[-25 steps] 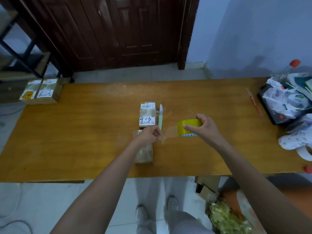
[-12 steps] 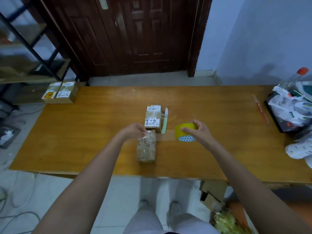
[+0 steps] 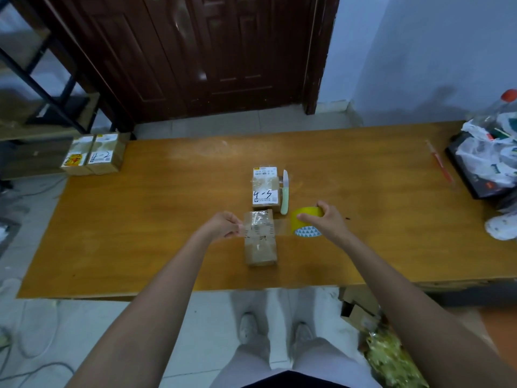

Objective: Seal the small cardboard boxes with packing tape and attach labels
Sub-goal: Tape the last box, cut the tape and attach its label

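Since the earlier frame your left hand has drawn the clear tape strip leftward across the top of the near box, and it now pinches the strip's free end at that box's left edge. Your right hand grips the yellow tape roll, held low just right of the box on the wooden surface. Just beyond stand a labelled box marked "4-5" and a pale green knife beside it.
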Action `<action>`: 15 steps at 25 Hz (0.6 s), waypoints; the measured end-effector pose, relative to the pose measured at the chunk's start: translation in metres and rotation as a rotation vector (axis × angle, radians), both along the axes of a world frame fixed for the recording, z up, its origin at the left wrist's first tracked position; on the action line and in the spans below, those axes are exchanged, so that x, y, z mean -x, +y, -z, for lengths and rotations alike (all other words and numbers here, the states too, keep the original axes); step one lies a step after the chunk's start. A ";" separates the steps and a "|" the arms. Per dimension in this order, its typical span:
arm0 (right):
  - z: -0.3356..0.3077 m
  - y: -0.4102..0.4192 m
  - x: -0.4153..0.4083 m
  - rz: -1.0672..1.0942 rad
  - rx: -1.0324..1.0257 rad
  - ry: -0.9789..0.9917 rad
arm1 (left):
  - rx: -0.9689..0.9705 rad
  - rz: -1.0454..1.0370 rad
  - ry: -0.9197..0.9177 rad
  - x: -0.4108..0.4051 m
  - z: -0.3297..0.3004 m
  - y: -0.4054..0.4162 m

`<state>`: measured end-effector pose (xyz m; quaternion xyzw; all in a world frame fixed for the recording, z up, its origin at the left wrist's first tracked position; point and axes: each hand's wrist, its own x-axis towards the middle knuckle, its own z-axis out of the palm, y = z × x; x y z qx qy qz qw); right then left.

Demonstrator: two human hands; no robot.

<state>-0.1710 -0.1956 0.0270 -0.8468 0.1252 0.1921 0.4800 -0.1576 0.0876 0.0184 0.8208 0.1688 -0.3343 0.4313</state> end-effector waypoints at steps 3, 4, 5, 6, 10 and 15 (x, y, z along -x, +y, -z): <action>0.008 0.012 -0.001 0.016 0.001 0.025 | -0.024 -0.060 -0.013 -0.001 0.009 0.006; 0.010 0.015 -0.001 0.016 0.001 0.031 | -0.032 -0.078 -0.015 -0.001 0.012 0.007; 0.010 0.017 -0.002 0.013 0.004 0.037 | -0.039 -0.082 -0.014 -0.001 0.014 0.008; 0.011 0.019 -0.003 0.010 0.009 0.042 | -0.044 -0.079 -0.009 -0.002 0.017 0.008; 0.018 0.020 -0.003 0.006 0.026 0.048 | -0.054 -0.100 -0.010 -0.006 0.026 0.010; 0.024 0.020 -0.008 -0.025 0.025 0.077 | -0.082 -0.088 0.004 -0.011 0.038 0.009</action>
